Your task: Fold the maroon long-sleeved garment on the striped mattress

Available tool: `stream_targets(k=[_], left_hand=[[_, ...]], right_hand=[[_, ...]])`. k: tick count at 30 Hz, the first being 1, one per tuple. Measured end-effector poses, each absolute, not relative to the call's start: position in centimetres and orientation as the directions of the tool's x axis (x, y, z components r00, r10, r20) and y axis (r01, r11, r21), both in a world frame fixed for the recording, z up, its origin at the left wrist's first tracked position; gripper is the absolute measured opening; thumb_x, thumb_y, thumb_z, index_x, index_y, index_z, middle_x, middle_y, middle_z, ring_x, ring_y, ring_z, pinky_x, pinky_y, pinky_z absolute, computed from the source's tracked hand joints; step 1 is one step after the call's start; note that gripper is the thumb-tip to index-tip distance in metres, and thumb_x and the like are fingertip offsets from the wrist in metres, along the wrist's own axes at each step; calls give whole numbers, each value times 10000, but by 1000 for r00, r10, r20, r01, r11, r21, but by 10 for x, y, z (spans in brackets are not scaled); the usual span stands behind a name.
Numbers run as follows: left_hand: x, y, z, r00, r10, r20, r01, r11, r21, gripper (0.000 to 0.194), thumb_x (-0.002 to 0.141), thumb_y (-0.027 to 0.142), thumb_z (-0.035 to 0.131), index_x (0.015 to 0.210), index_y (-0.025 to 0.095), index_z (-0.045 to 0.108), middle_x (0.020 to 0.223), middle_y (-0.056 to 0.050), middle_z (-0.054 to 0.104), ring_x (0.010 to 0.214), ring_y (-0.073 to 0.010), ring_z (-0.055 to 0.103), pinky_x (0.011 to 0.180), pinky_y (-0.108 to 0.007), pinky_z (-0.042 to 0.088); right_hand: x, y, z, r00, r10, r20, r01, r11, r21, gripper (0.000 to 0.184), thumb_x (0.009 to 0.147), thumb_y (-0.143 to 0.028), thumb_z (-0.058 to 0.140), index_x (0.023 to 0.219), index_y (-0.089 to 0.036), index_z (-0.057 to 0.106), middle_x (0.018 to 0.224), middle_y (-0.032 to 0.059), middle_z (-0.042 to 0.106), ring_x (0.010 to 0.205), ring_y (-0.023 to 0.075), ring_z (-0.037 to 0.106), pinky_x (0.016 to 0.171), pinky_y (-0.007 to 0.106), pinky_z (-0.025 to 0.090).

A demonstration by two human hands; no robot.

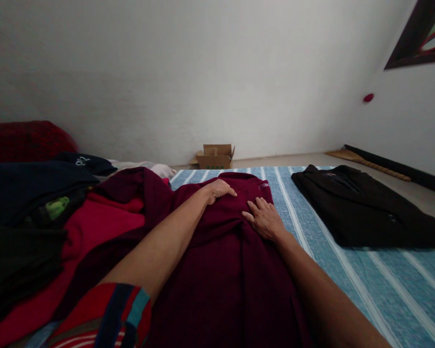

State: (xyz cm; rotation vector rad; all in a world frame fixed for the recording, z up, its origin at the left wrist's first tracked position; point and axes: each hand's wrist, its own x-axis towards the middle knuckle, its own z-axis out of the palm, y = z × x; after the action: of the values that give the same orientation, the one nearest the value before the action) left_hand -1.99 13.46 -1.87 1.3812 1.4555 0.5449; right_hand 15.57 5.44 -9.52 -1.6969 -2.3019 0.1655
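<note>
As I look through the head camera, the maroon jacket (206, 270) fills the middle of my view, spread on a blue striped sheet (369, 290), its near end cut off by the bottom edge. My left hand (220, 189) rests on its far part, fingers close together and pointing right — whether they pinch a bit of cloth or merely press on it, I cannot tell, since their undersides are hidden. My right hand (264, 217) lies just beside it on the jacket's right side, palm down, fingers a little apart and laid on the cloth. A small pale label (264, 185) shows near the far right corner, too blurred for me to read.

My left sleeve (105, 314), striped in red and blue, covers part of the jacket and the pink cloth (105, 217) at the left. There the clothes overlap so much that I cannot make out every edge; a navy garment (29, 183) bears white marks I cannot read, and a red cushion (25, 140) behind it is cut off by the left edge.

To the right, well apart from my hands, lies a folded black jacket (362, 212), its folds hard to trace. Beyond the sheet stands an open cardboard box (215, 157), its lower part hidden.
</note>
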Motion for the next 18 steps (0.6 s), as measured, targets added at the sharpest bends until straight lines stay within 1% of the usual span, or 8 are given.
stream_targets(k=[2, 4, 5, 7, 11, 14, 18], left_hand=[[-16, 136, -20, 135, 907, -399, 471, 295, 831, 250, 508, 278, 773, 702, 165, 662, 740, -57, 709, 660, -208, 652, 625, -328, 508], [-13, 135, -20, 94, 907, -411, 520, 308, 797, 280, 563, 326, 751, 772, 156, 677, 795, -80, 715, 692, -218, 657, 643, -337, 507], [-11, 135, -21, 78, 910, -407, 544, 303, 782, 278, 589, 332, 734, 791, 149, 679, 814, -89, 715, 699, -219, 657, 650, -340, 505], [-8, 135, -21, 75, 914, -400, 569, 290, 769, 241, 618, 290, 704, 807, 141, 679, 834, -94, 714, 703, -215, 654, 653, -338, 502], [-5, 137, -21, 136, 912, -388, 591, 239, 770, 156, 575, 153, 674, 731, 144, 667, 740, -55, 704, 674, -193, 641, 628, -309, 500], [-5, 137, -18, 218, 907, -359, 586, 173, 792, 175, 523, 116, 679, 690, 157, 645, 689, -19, 688, 664, -184, 632, 617, -301, 501], [-6, 135, -16, 323, 889, -326, 498, 133, 857, 191, 508, 94, 667, 675, 155, 597, 691, -15, 669, 647, -189, 627, 597, -316, 495]], right_hand=[[156, 54, -95, -276, 949, 151, 919, 307, -249, 665, 900, -609, 186, 1381, -182, 356, 1443, 155, 296, 1342, 294, 216, 1044, 451, 204], [156, 54, -95, -277, 949, 148, 919, 307, -248, 669, 900, -611, 179, 1380, -179, 357, 1443, 160, 294, 1343, 300, 214, 1043, 456, 204], [155, 54, -94, -277, 950, 148, 919, 306, -248, 670, 900, -611, 177, 1380, -179, 358, 1444, 162, 292, 1342, 303, 213, 1042, 457, 205], [155, 54, -94, -275, 950, 146, 920, 304, -249, 666, 901, -608, 181, 1381, -181, 359, 1445, 161, 290, 1341, 308, 216, 1042, 458, 204], [155, 54, -94, -275, 950, 146, 919, 304, -251, 658, 901, -608, 190, 1382, -190, 357, 1446, 152, 295, 1344, 297, 214, 1042, 452, 203], [156, 53, -93, -273, 949, 156, 920, 305, -247, 651, 905, -600, 194, 1378, -186, 364, 1441, 158, 303, 1341, 298, 220, 1037, 449, 212], [156, 52, -91, -273, 948, 165, 920, 308, -243, 646, 910, -590, 197, 1382, -180, 359, 1432, 166, 314, 1330, 309, 240, 1032, 452, 219]])
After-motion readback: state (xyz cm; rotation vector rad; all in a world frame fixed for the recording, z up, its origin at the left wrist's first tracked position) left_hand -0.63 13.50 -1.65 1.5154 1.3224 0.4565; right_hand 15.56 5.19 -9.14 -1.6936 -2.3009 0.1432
